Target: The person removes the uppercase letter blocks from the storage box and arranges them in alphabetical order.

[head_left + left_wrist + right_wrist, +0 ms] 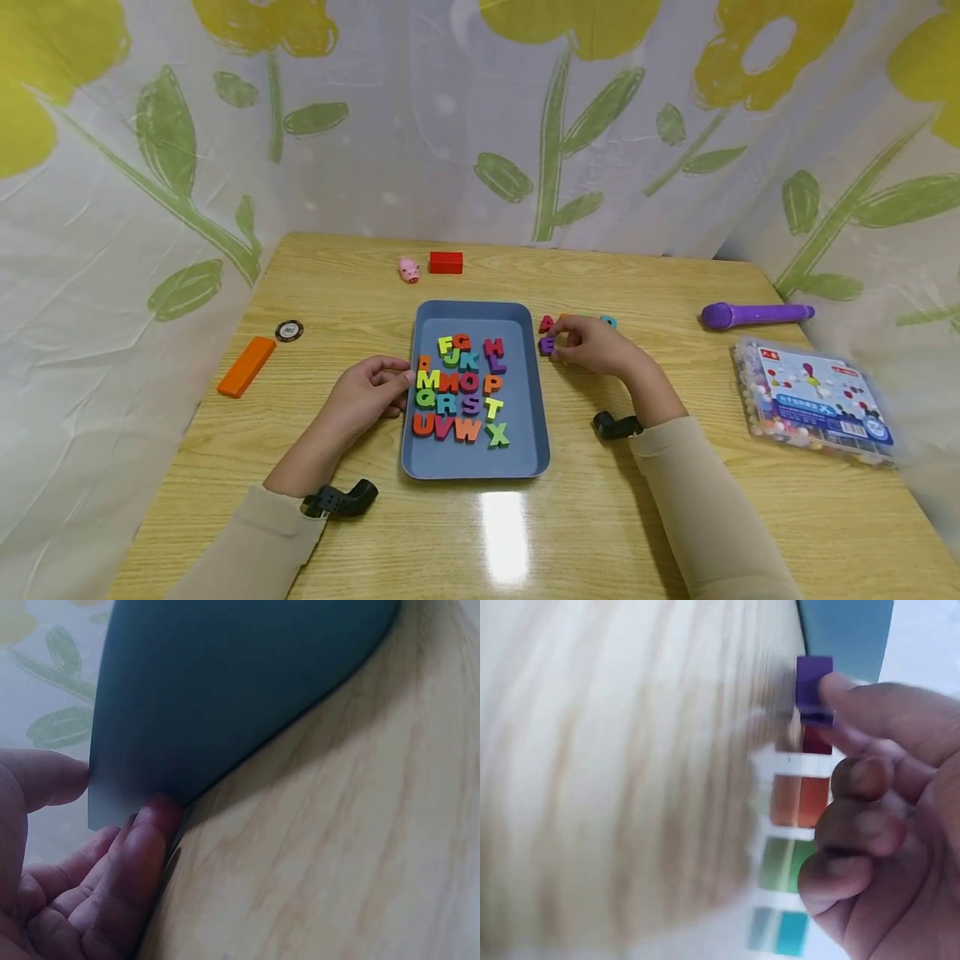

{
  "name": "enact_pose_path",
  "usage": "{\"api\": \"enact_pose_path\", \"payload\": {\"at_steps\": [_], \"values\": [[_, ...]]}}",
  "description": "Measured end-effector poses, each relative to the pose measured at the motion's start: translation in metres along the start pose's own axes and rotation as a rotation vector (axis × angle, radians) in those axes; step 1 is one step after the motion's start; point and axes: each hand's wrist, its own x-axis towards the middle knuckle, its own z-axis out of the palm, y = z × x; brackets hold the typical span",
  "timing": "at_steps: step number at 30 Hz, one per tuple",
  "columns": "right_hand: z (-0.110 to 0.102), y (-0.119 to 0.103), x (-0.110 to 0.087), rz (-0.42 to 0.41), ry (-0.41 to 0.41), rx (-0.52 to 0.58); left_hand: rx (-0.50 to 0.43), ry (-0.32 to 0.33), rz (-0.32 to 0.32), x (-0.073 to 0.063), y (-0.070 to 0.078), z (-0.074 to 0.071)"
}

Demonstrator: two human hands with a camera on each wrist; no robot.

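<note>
Both forearms reach in from the near side of the desk, one to each side of a blue-grey tray. Left hand: at the tray's left wall, thumb at the rim, bent fingertips against the outside, holding it. Right hand: thumb and forefinger clamped on the purple letter E, other fingers curled inward. The E sits just outside the tray's right wall, near the red A (whether it touches the desk, I cannot tell). The teal D lies past the right hand. Coloured letters stand in rough rows within the tray. Far side of desk: pink pig, red block. Left: orange block, round chip. Right: purple microphone, clear plastic case. Flower-printed curtains enclose the desk.
</note>
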Motion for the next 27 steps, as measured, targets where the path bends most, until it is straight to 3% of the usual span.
{"api": "enact_pose_path", "payload": {"at_steps": [5, 11, 18, 22, 27], "values": [[-0.011, -0.020, -0.008, -0.064, 0.059, -0.026, -0.004, 0.000, 0.000, 0.000, 0.000, 0.001], [-0.020, -0.075, -0.002, -0.165, 0.066, -0.023, 0.001, 0.004, 0.003, -0.001, 0.000, 0.001], [0.001, -0.129, 0.036, -0.250, -0.042, -0.079, -0.015, 0.005, 0.008, -0.001, -0.001, 0.000], [0.021, -0.139, 0.061, -0.261, -0.132, -0.127, -0.023, 0.002, 0.010, 0.001, -0.002, 0.000], [0.041, -0.145, 0.079, -0.193, -0.233, -0.174, -0.032, -0.001, 0.007, 0.000, -0.002, -0.001]]}}
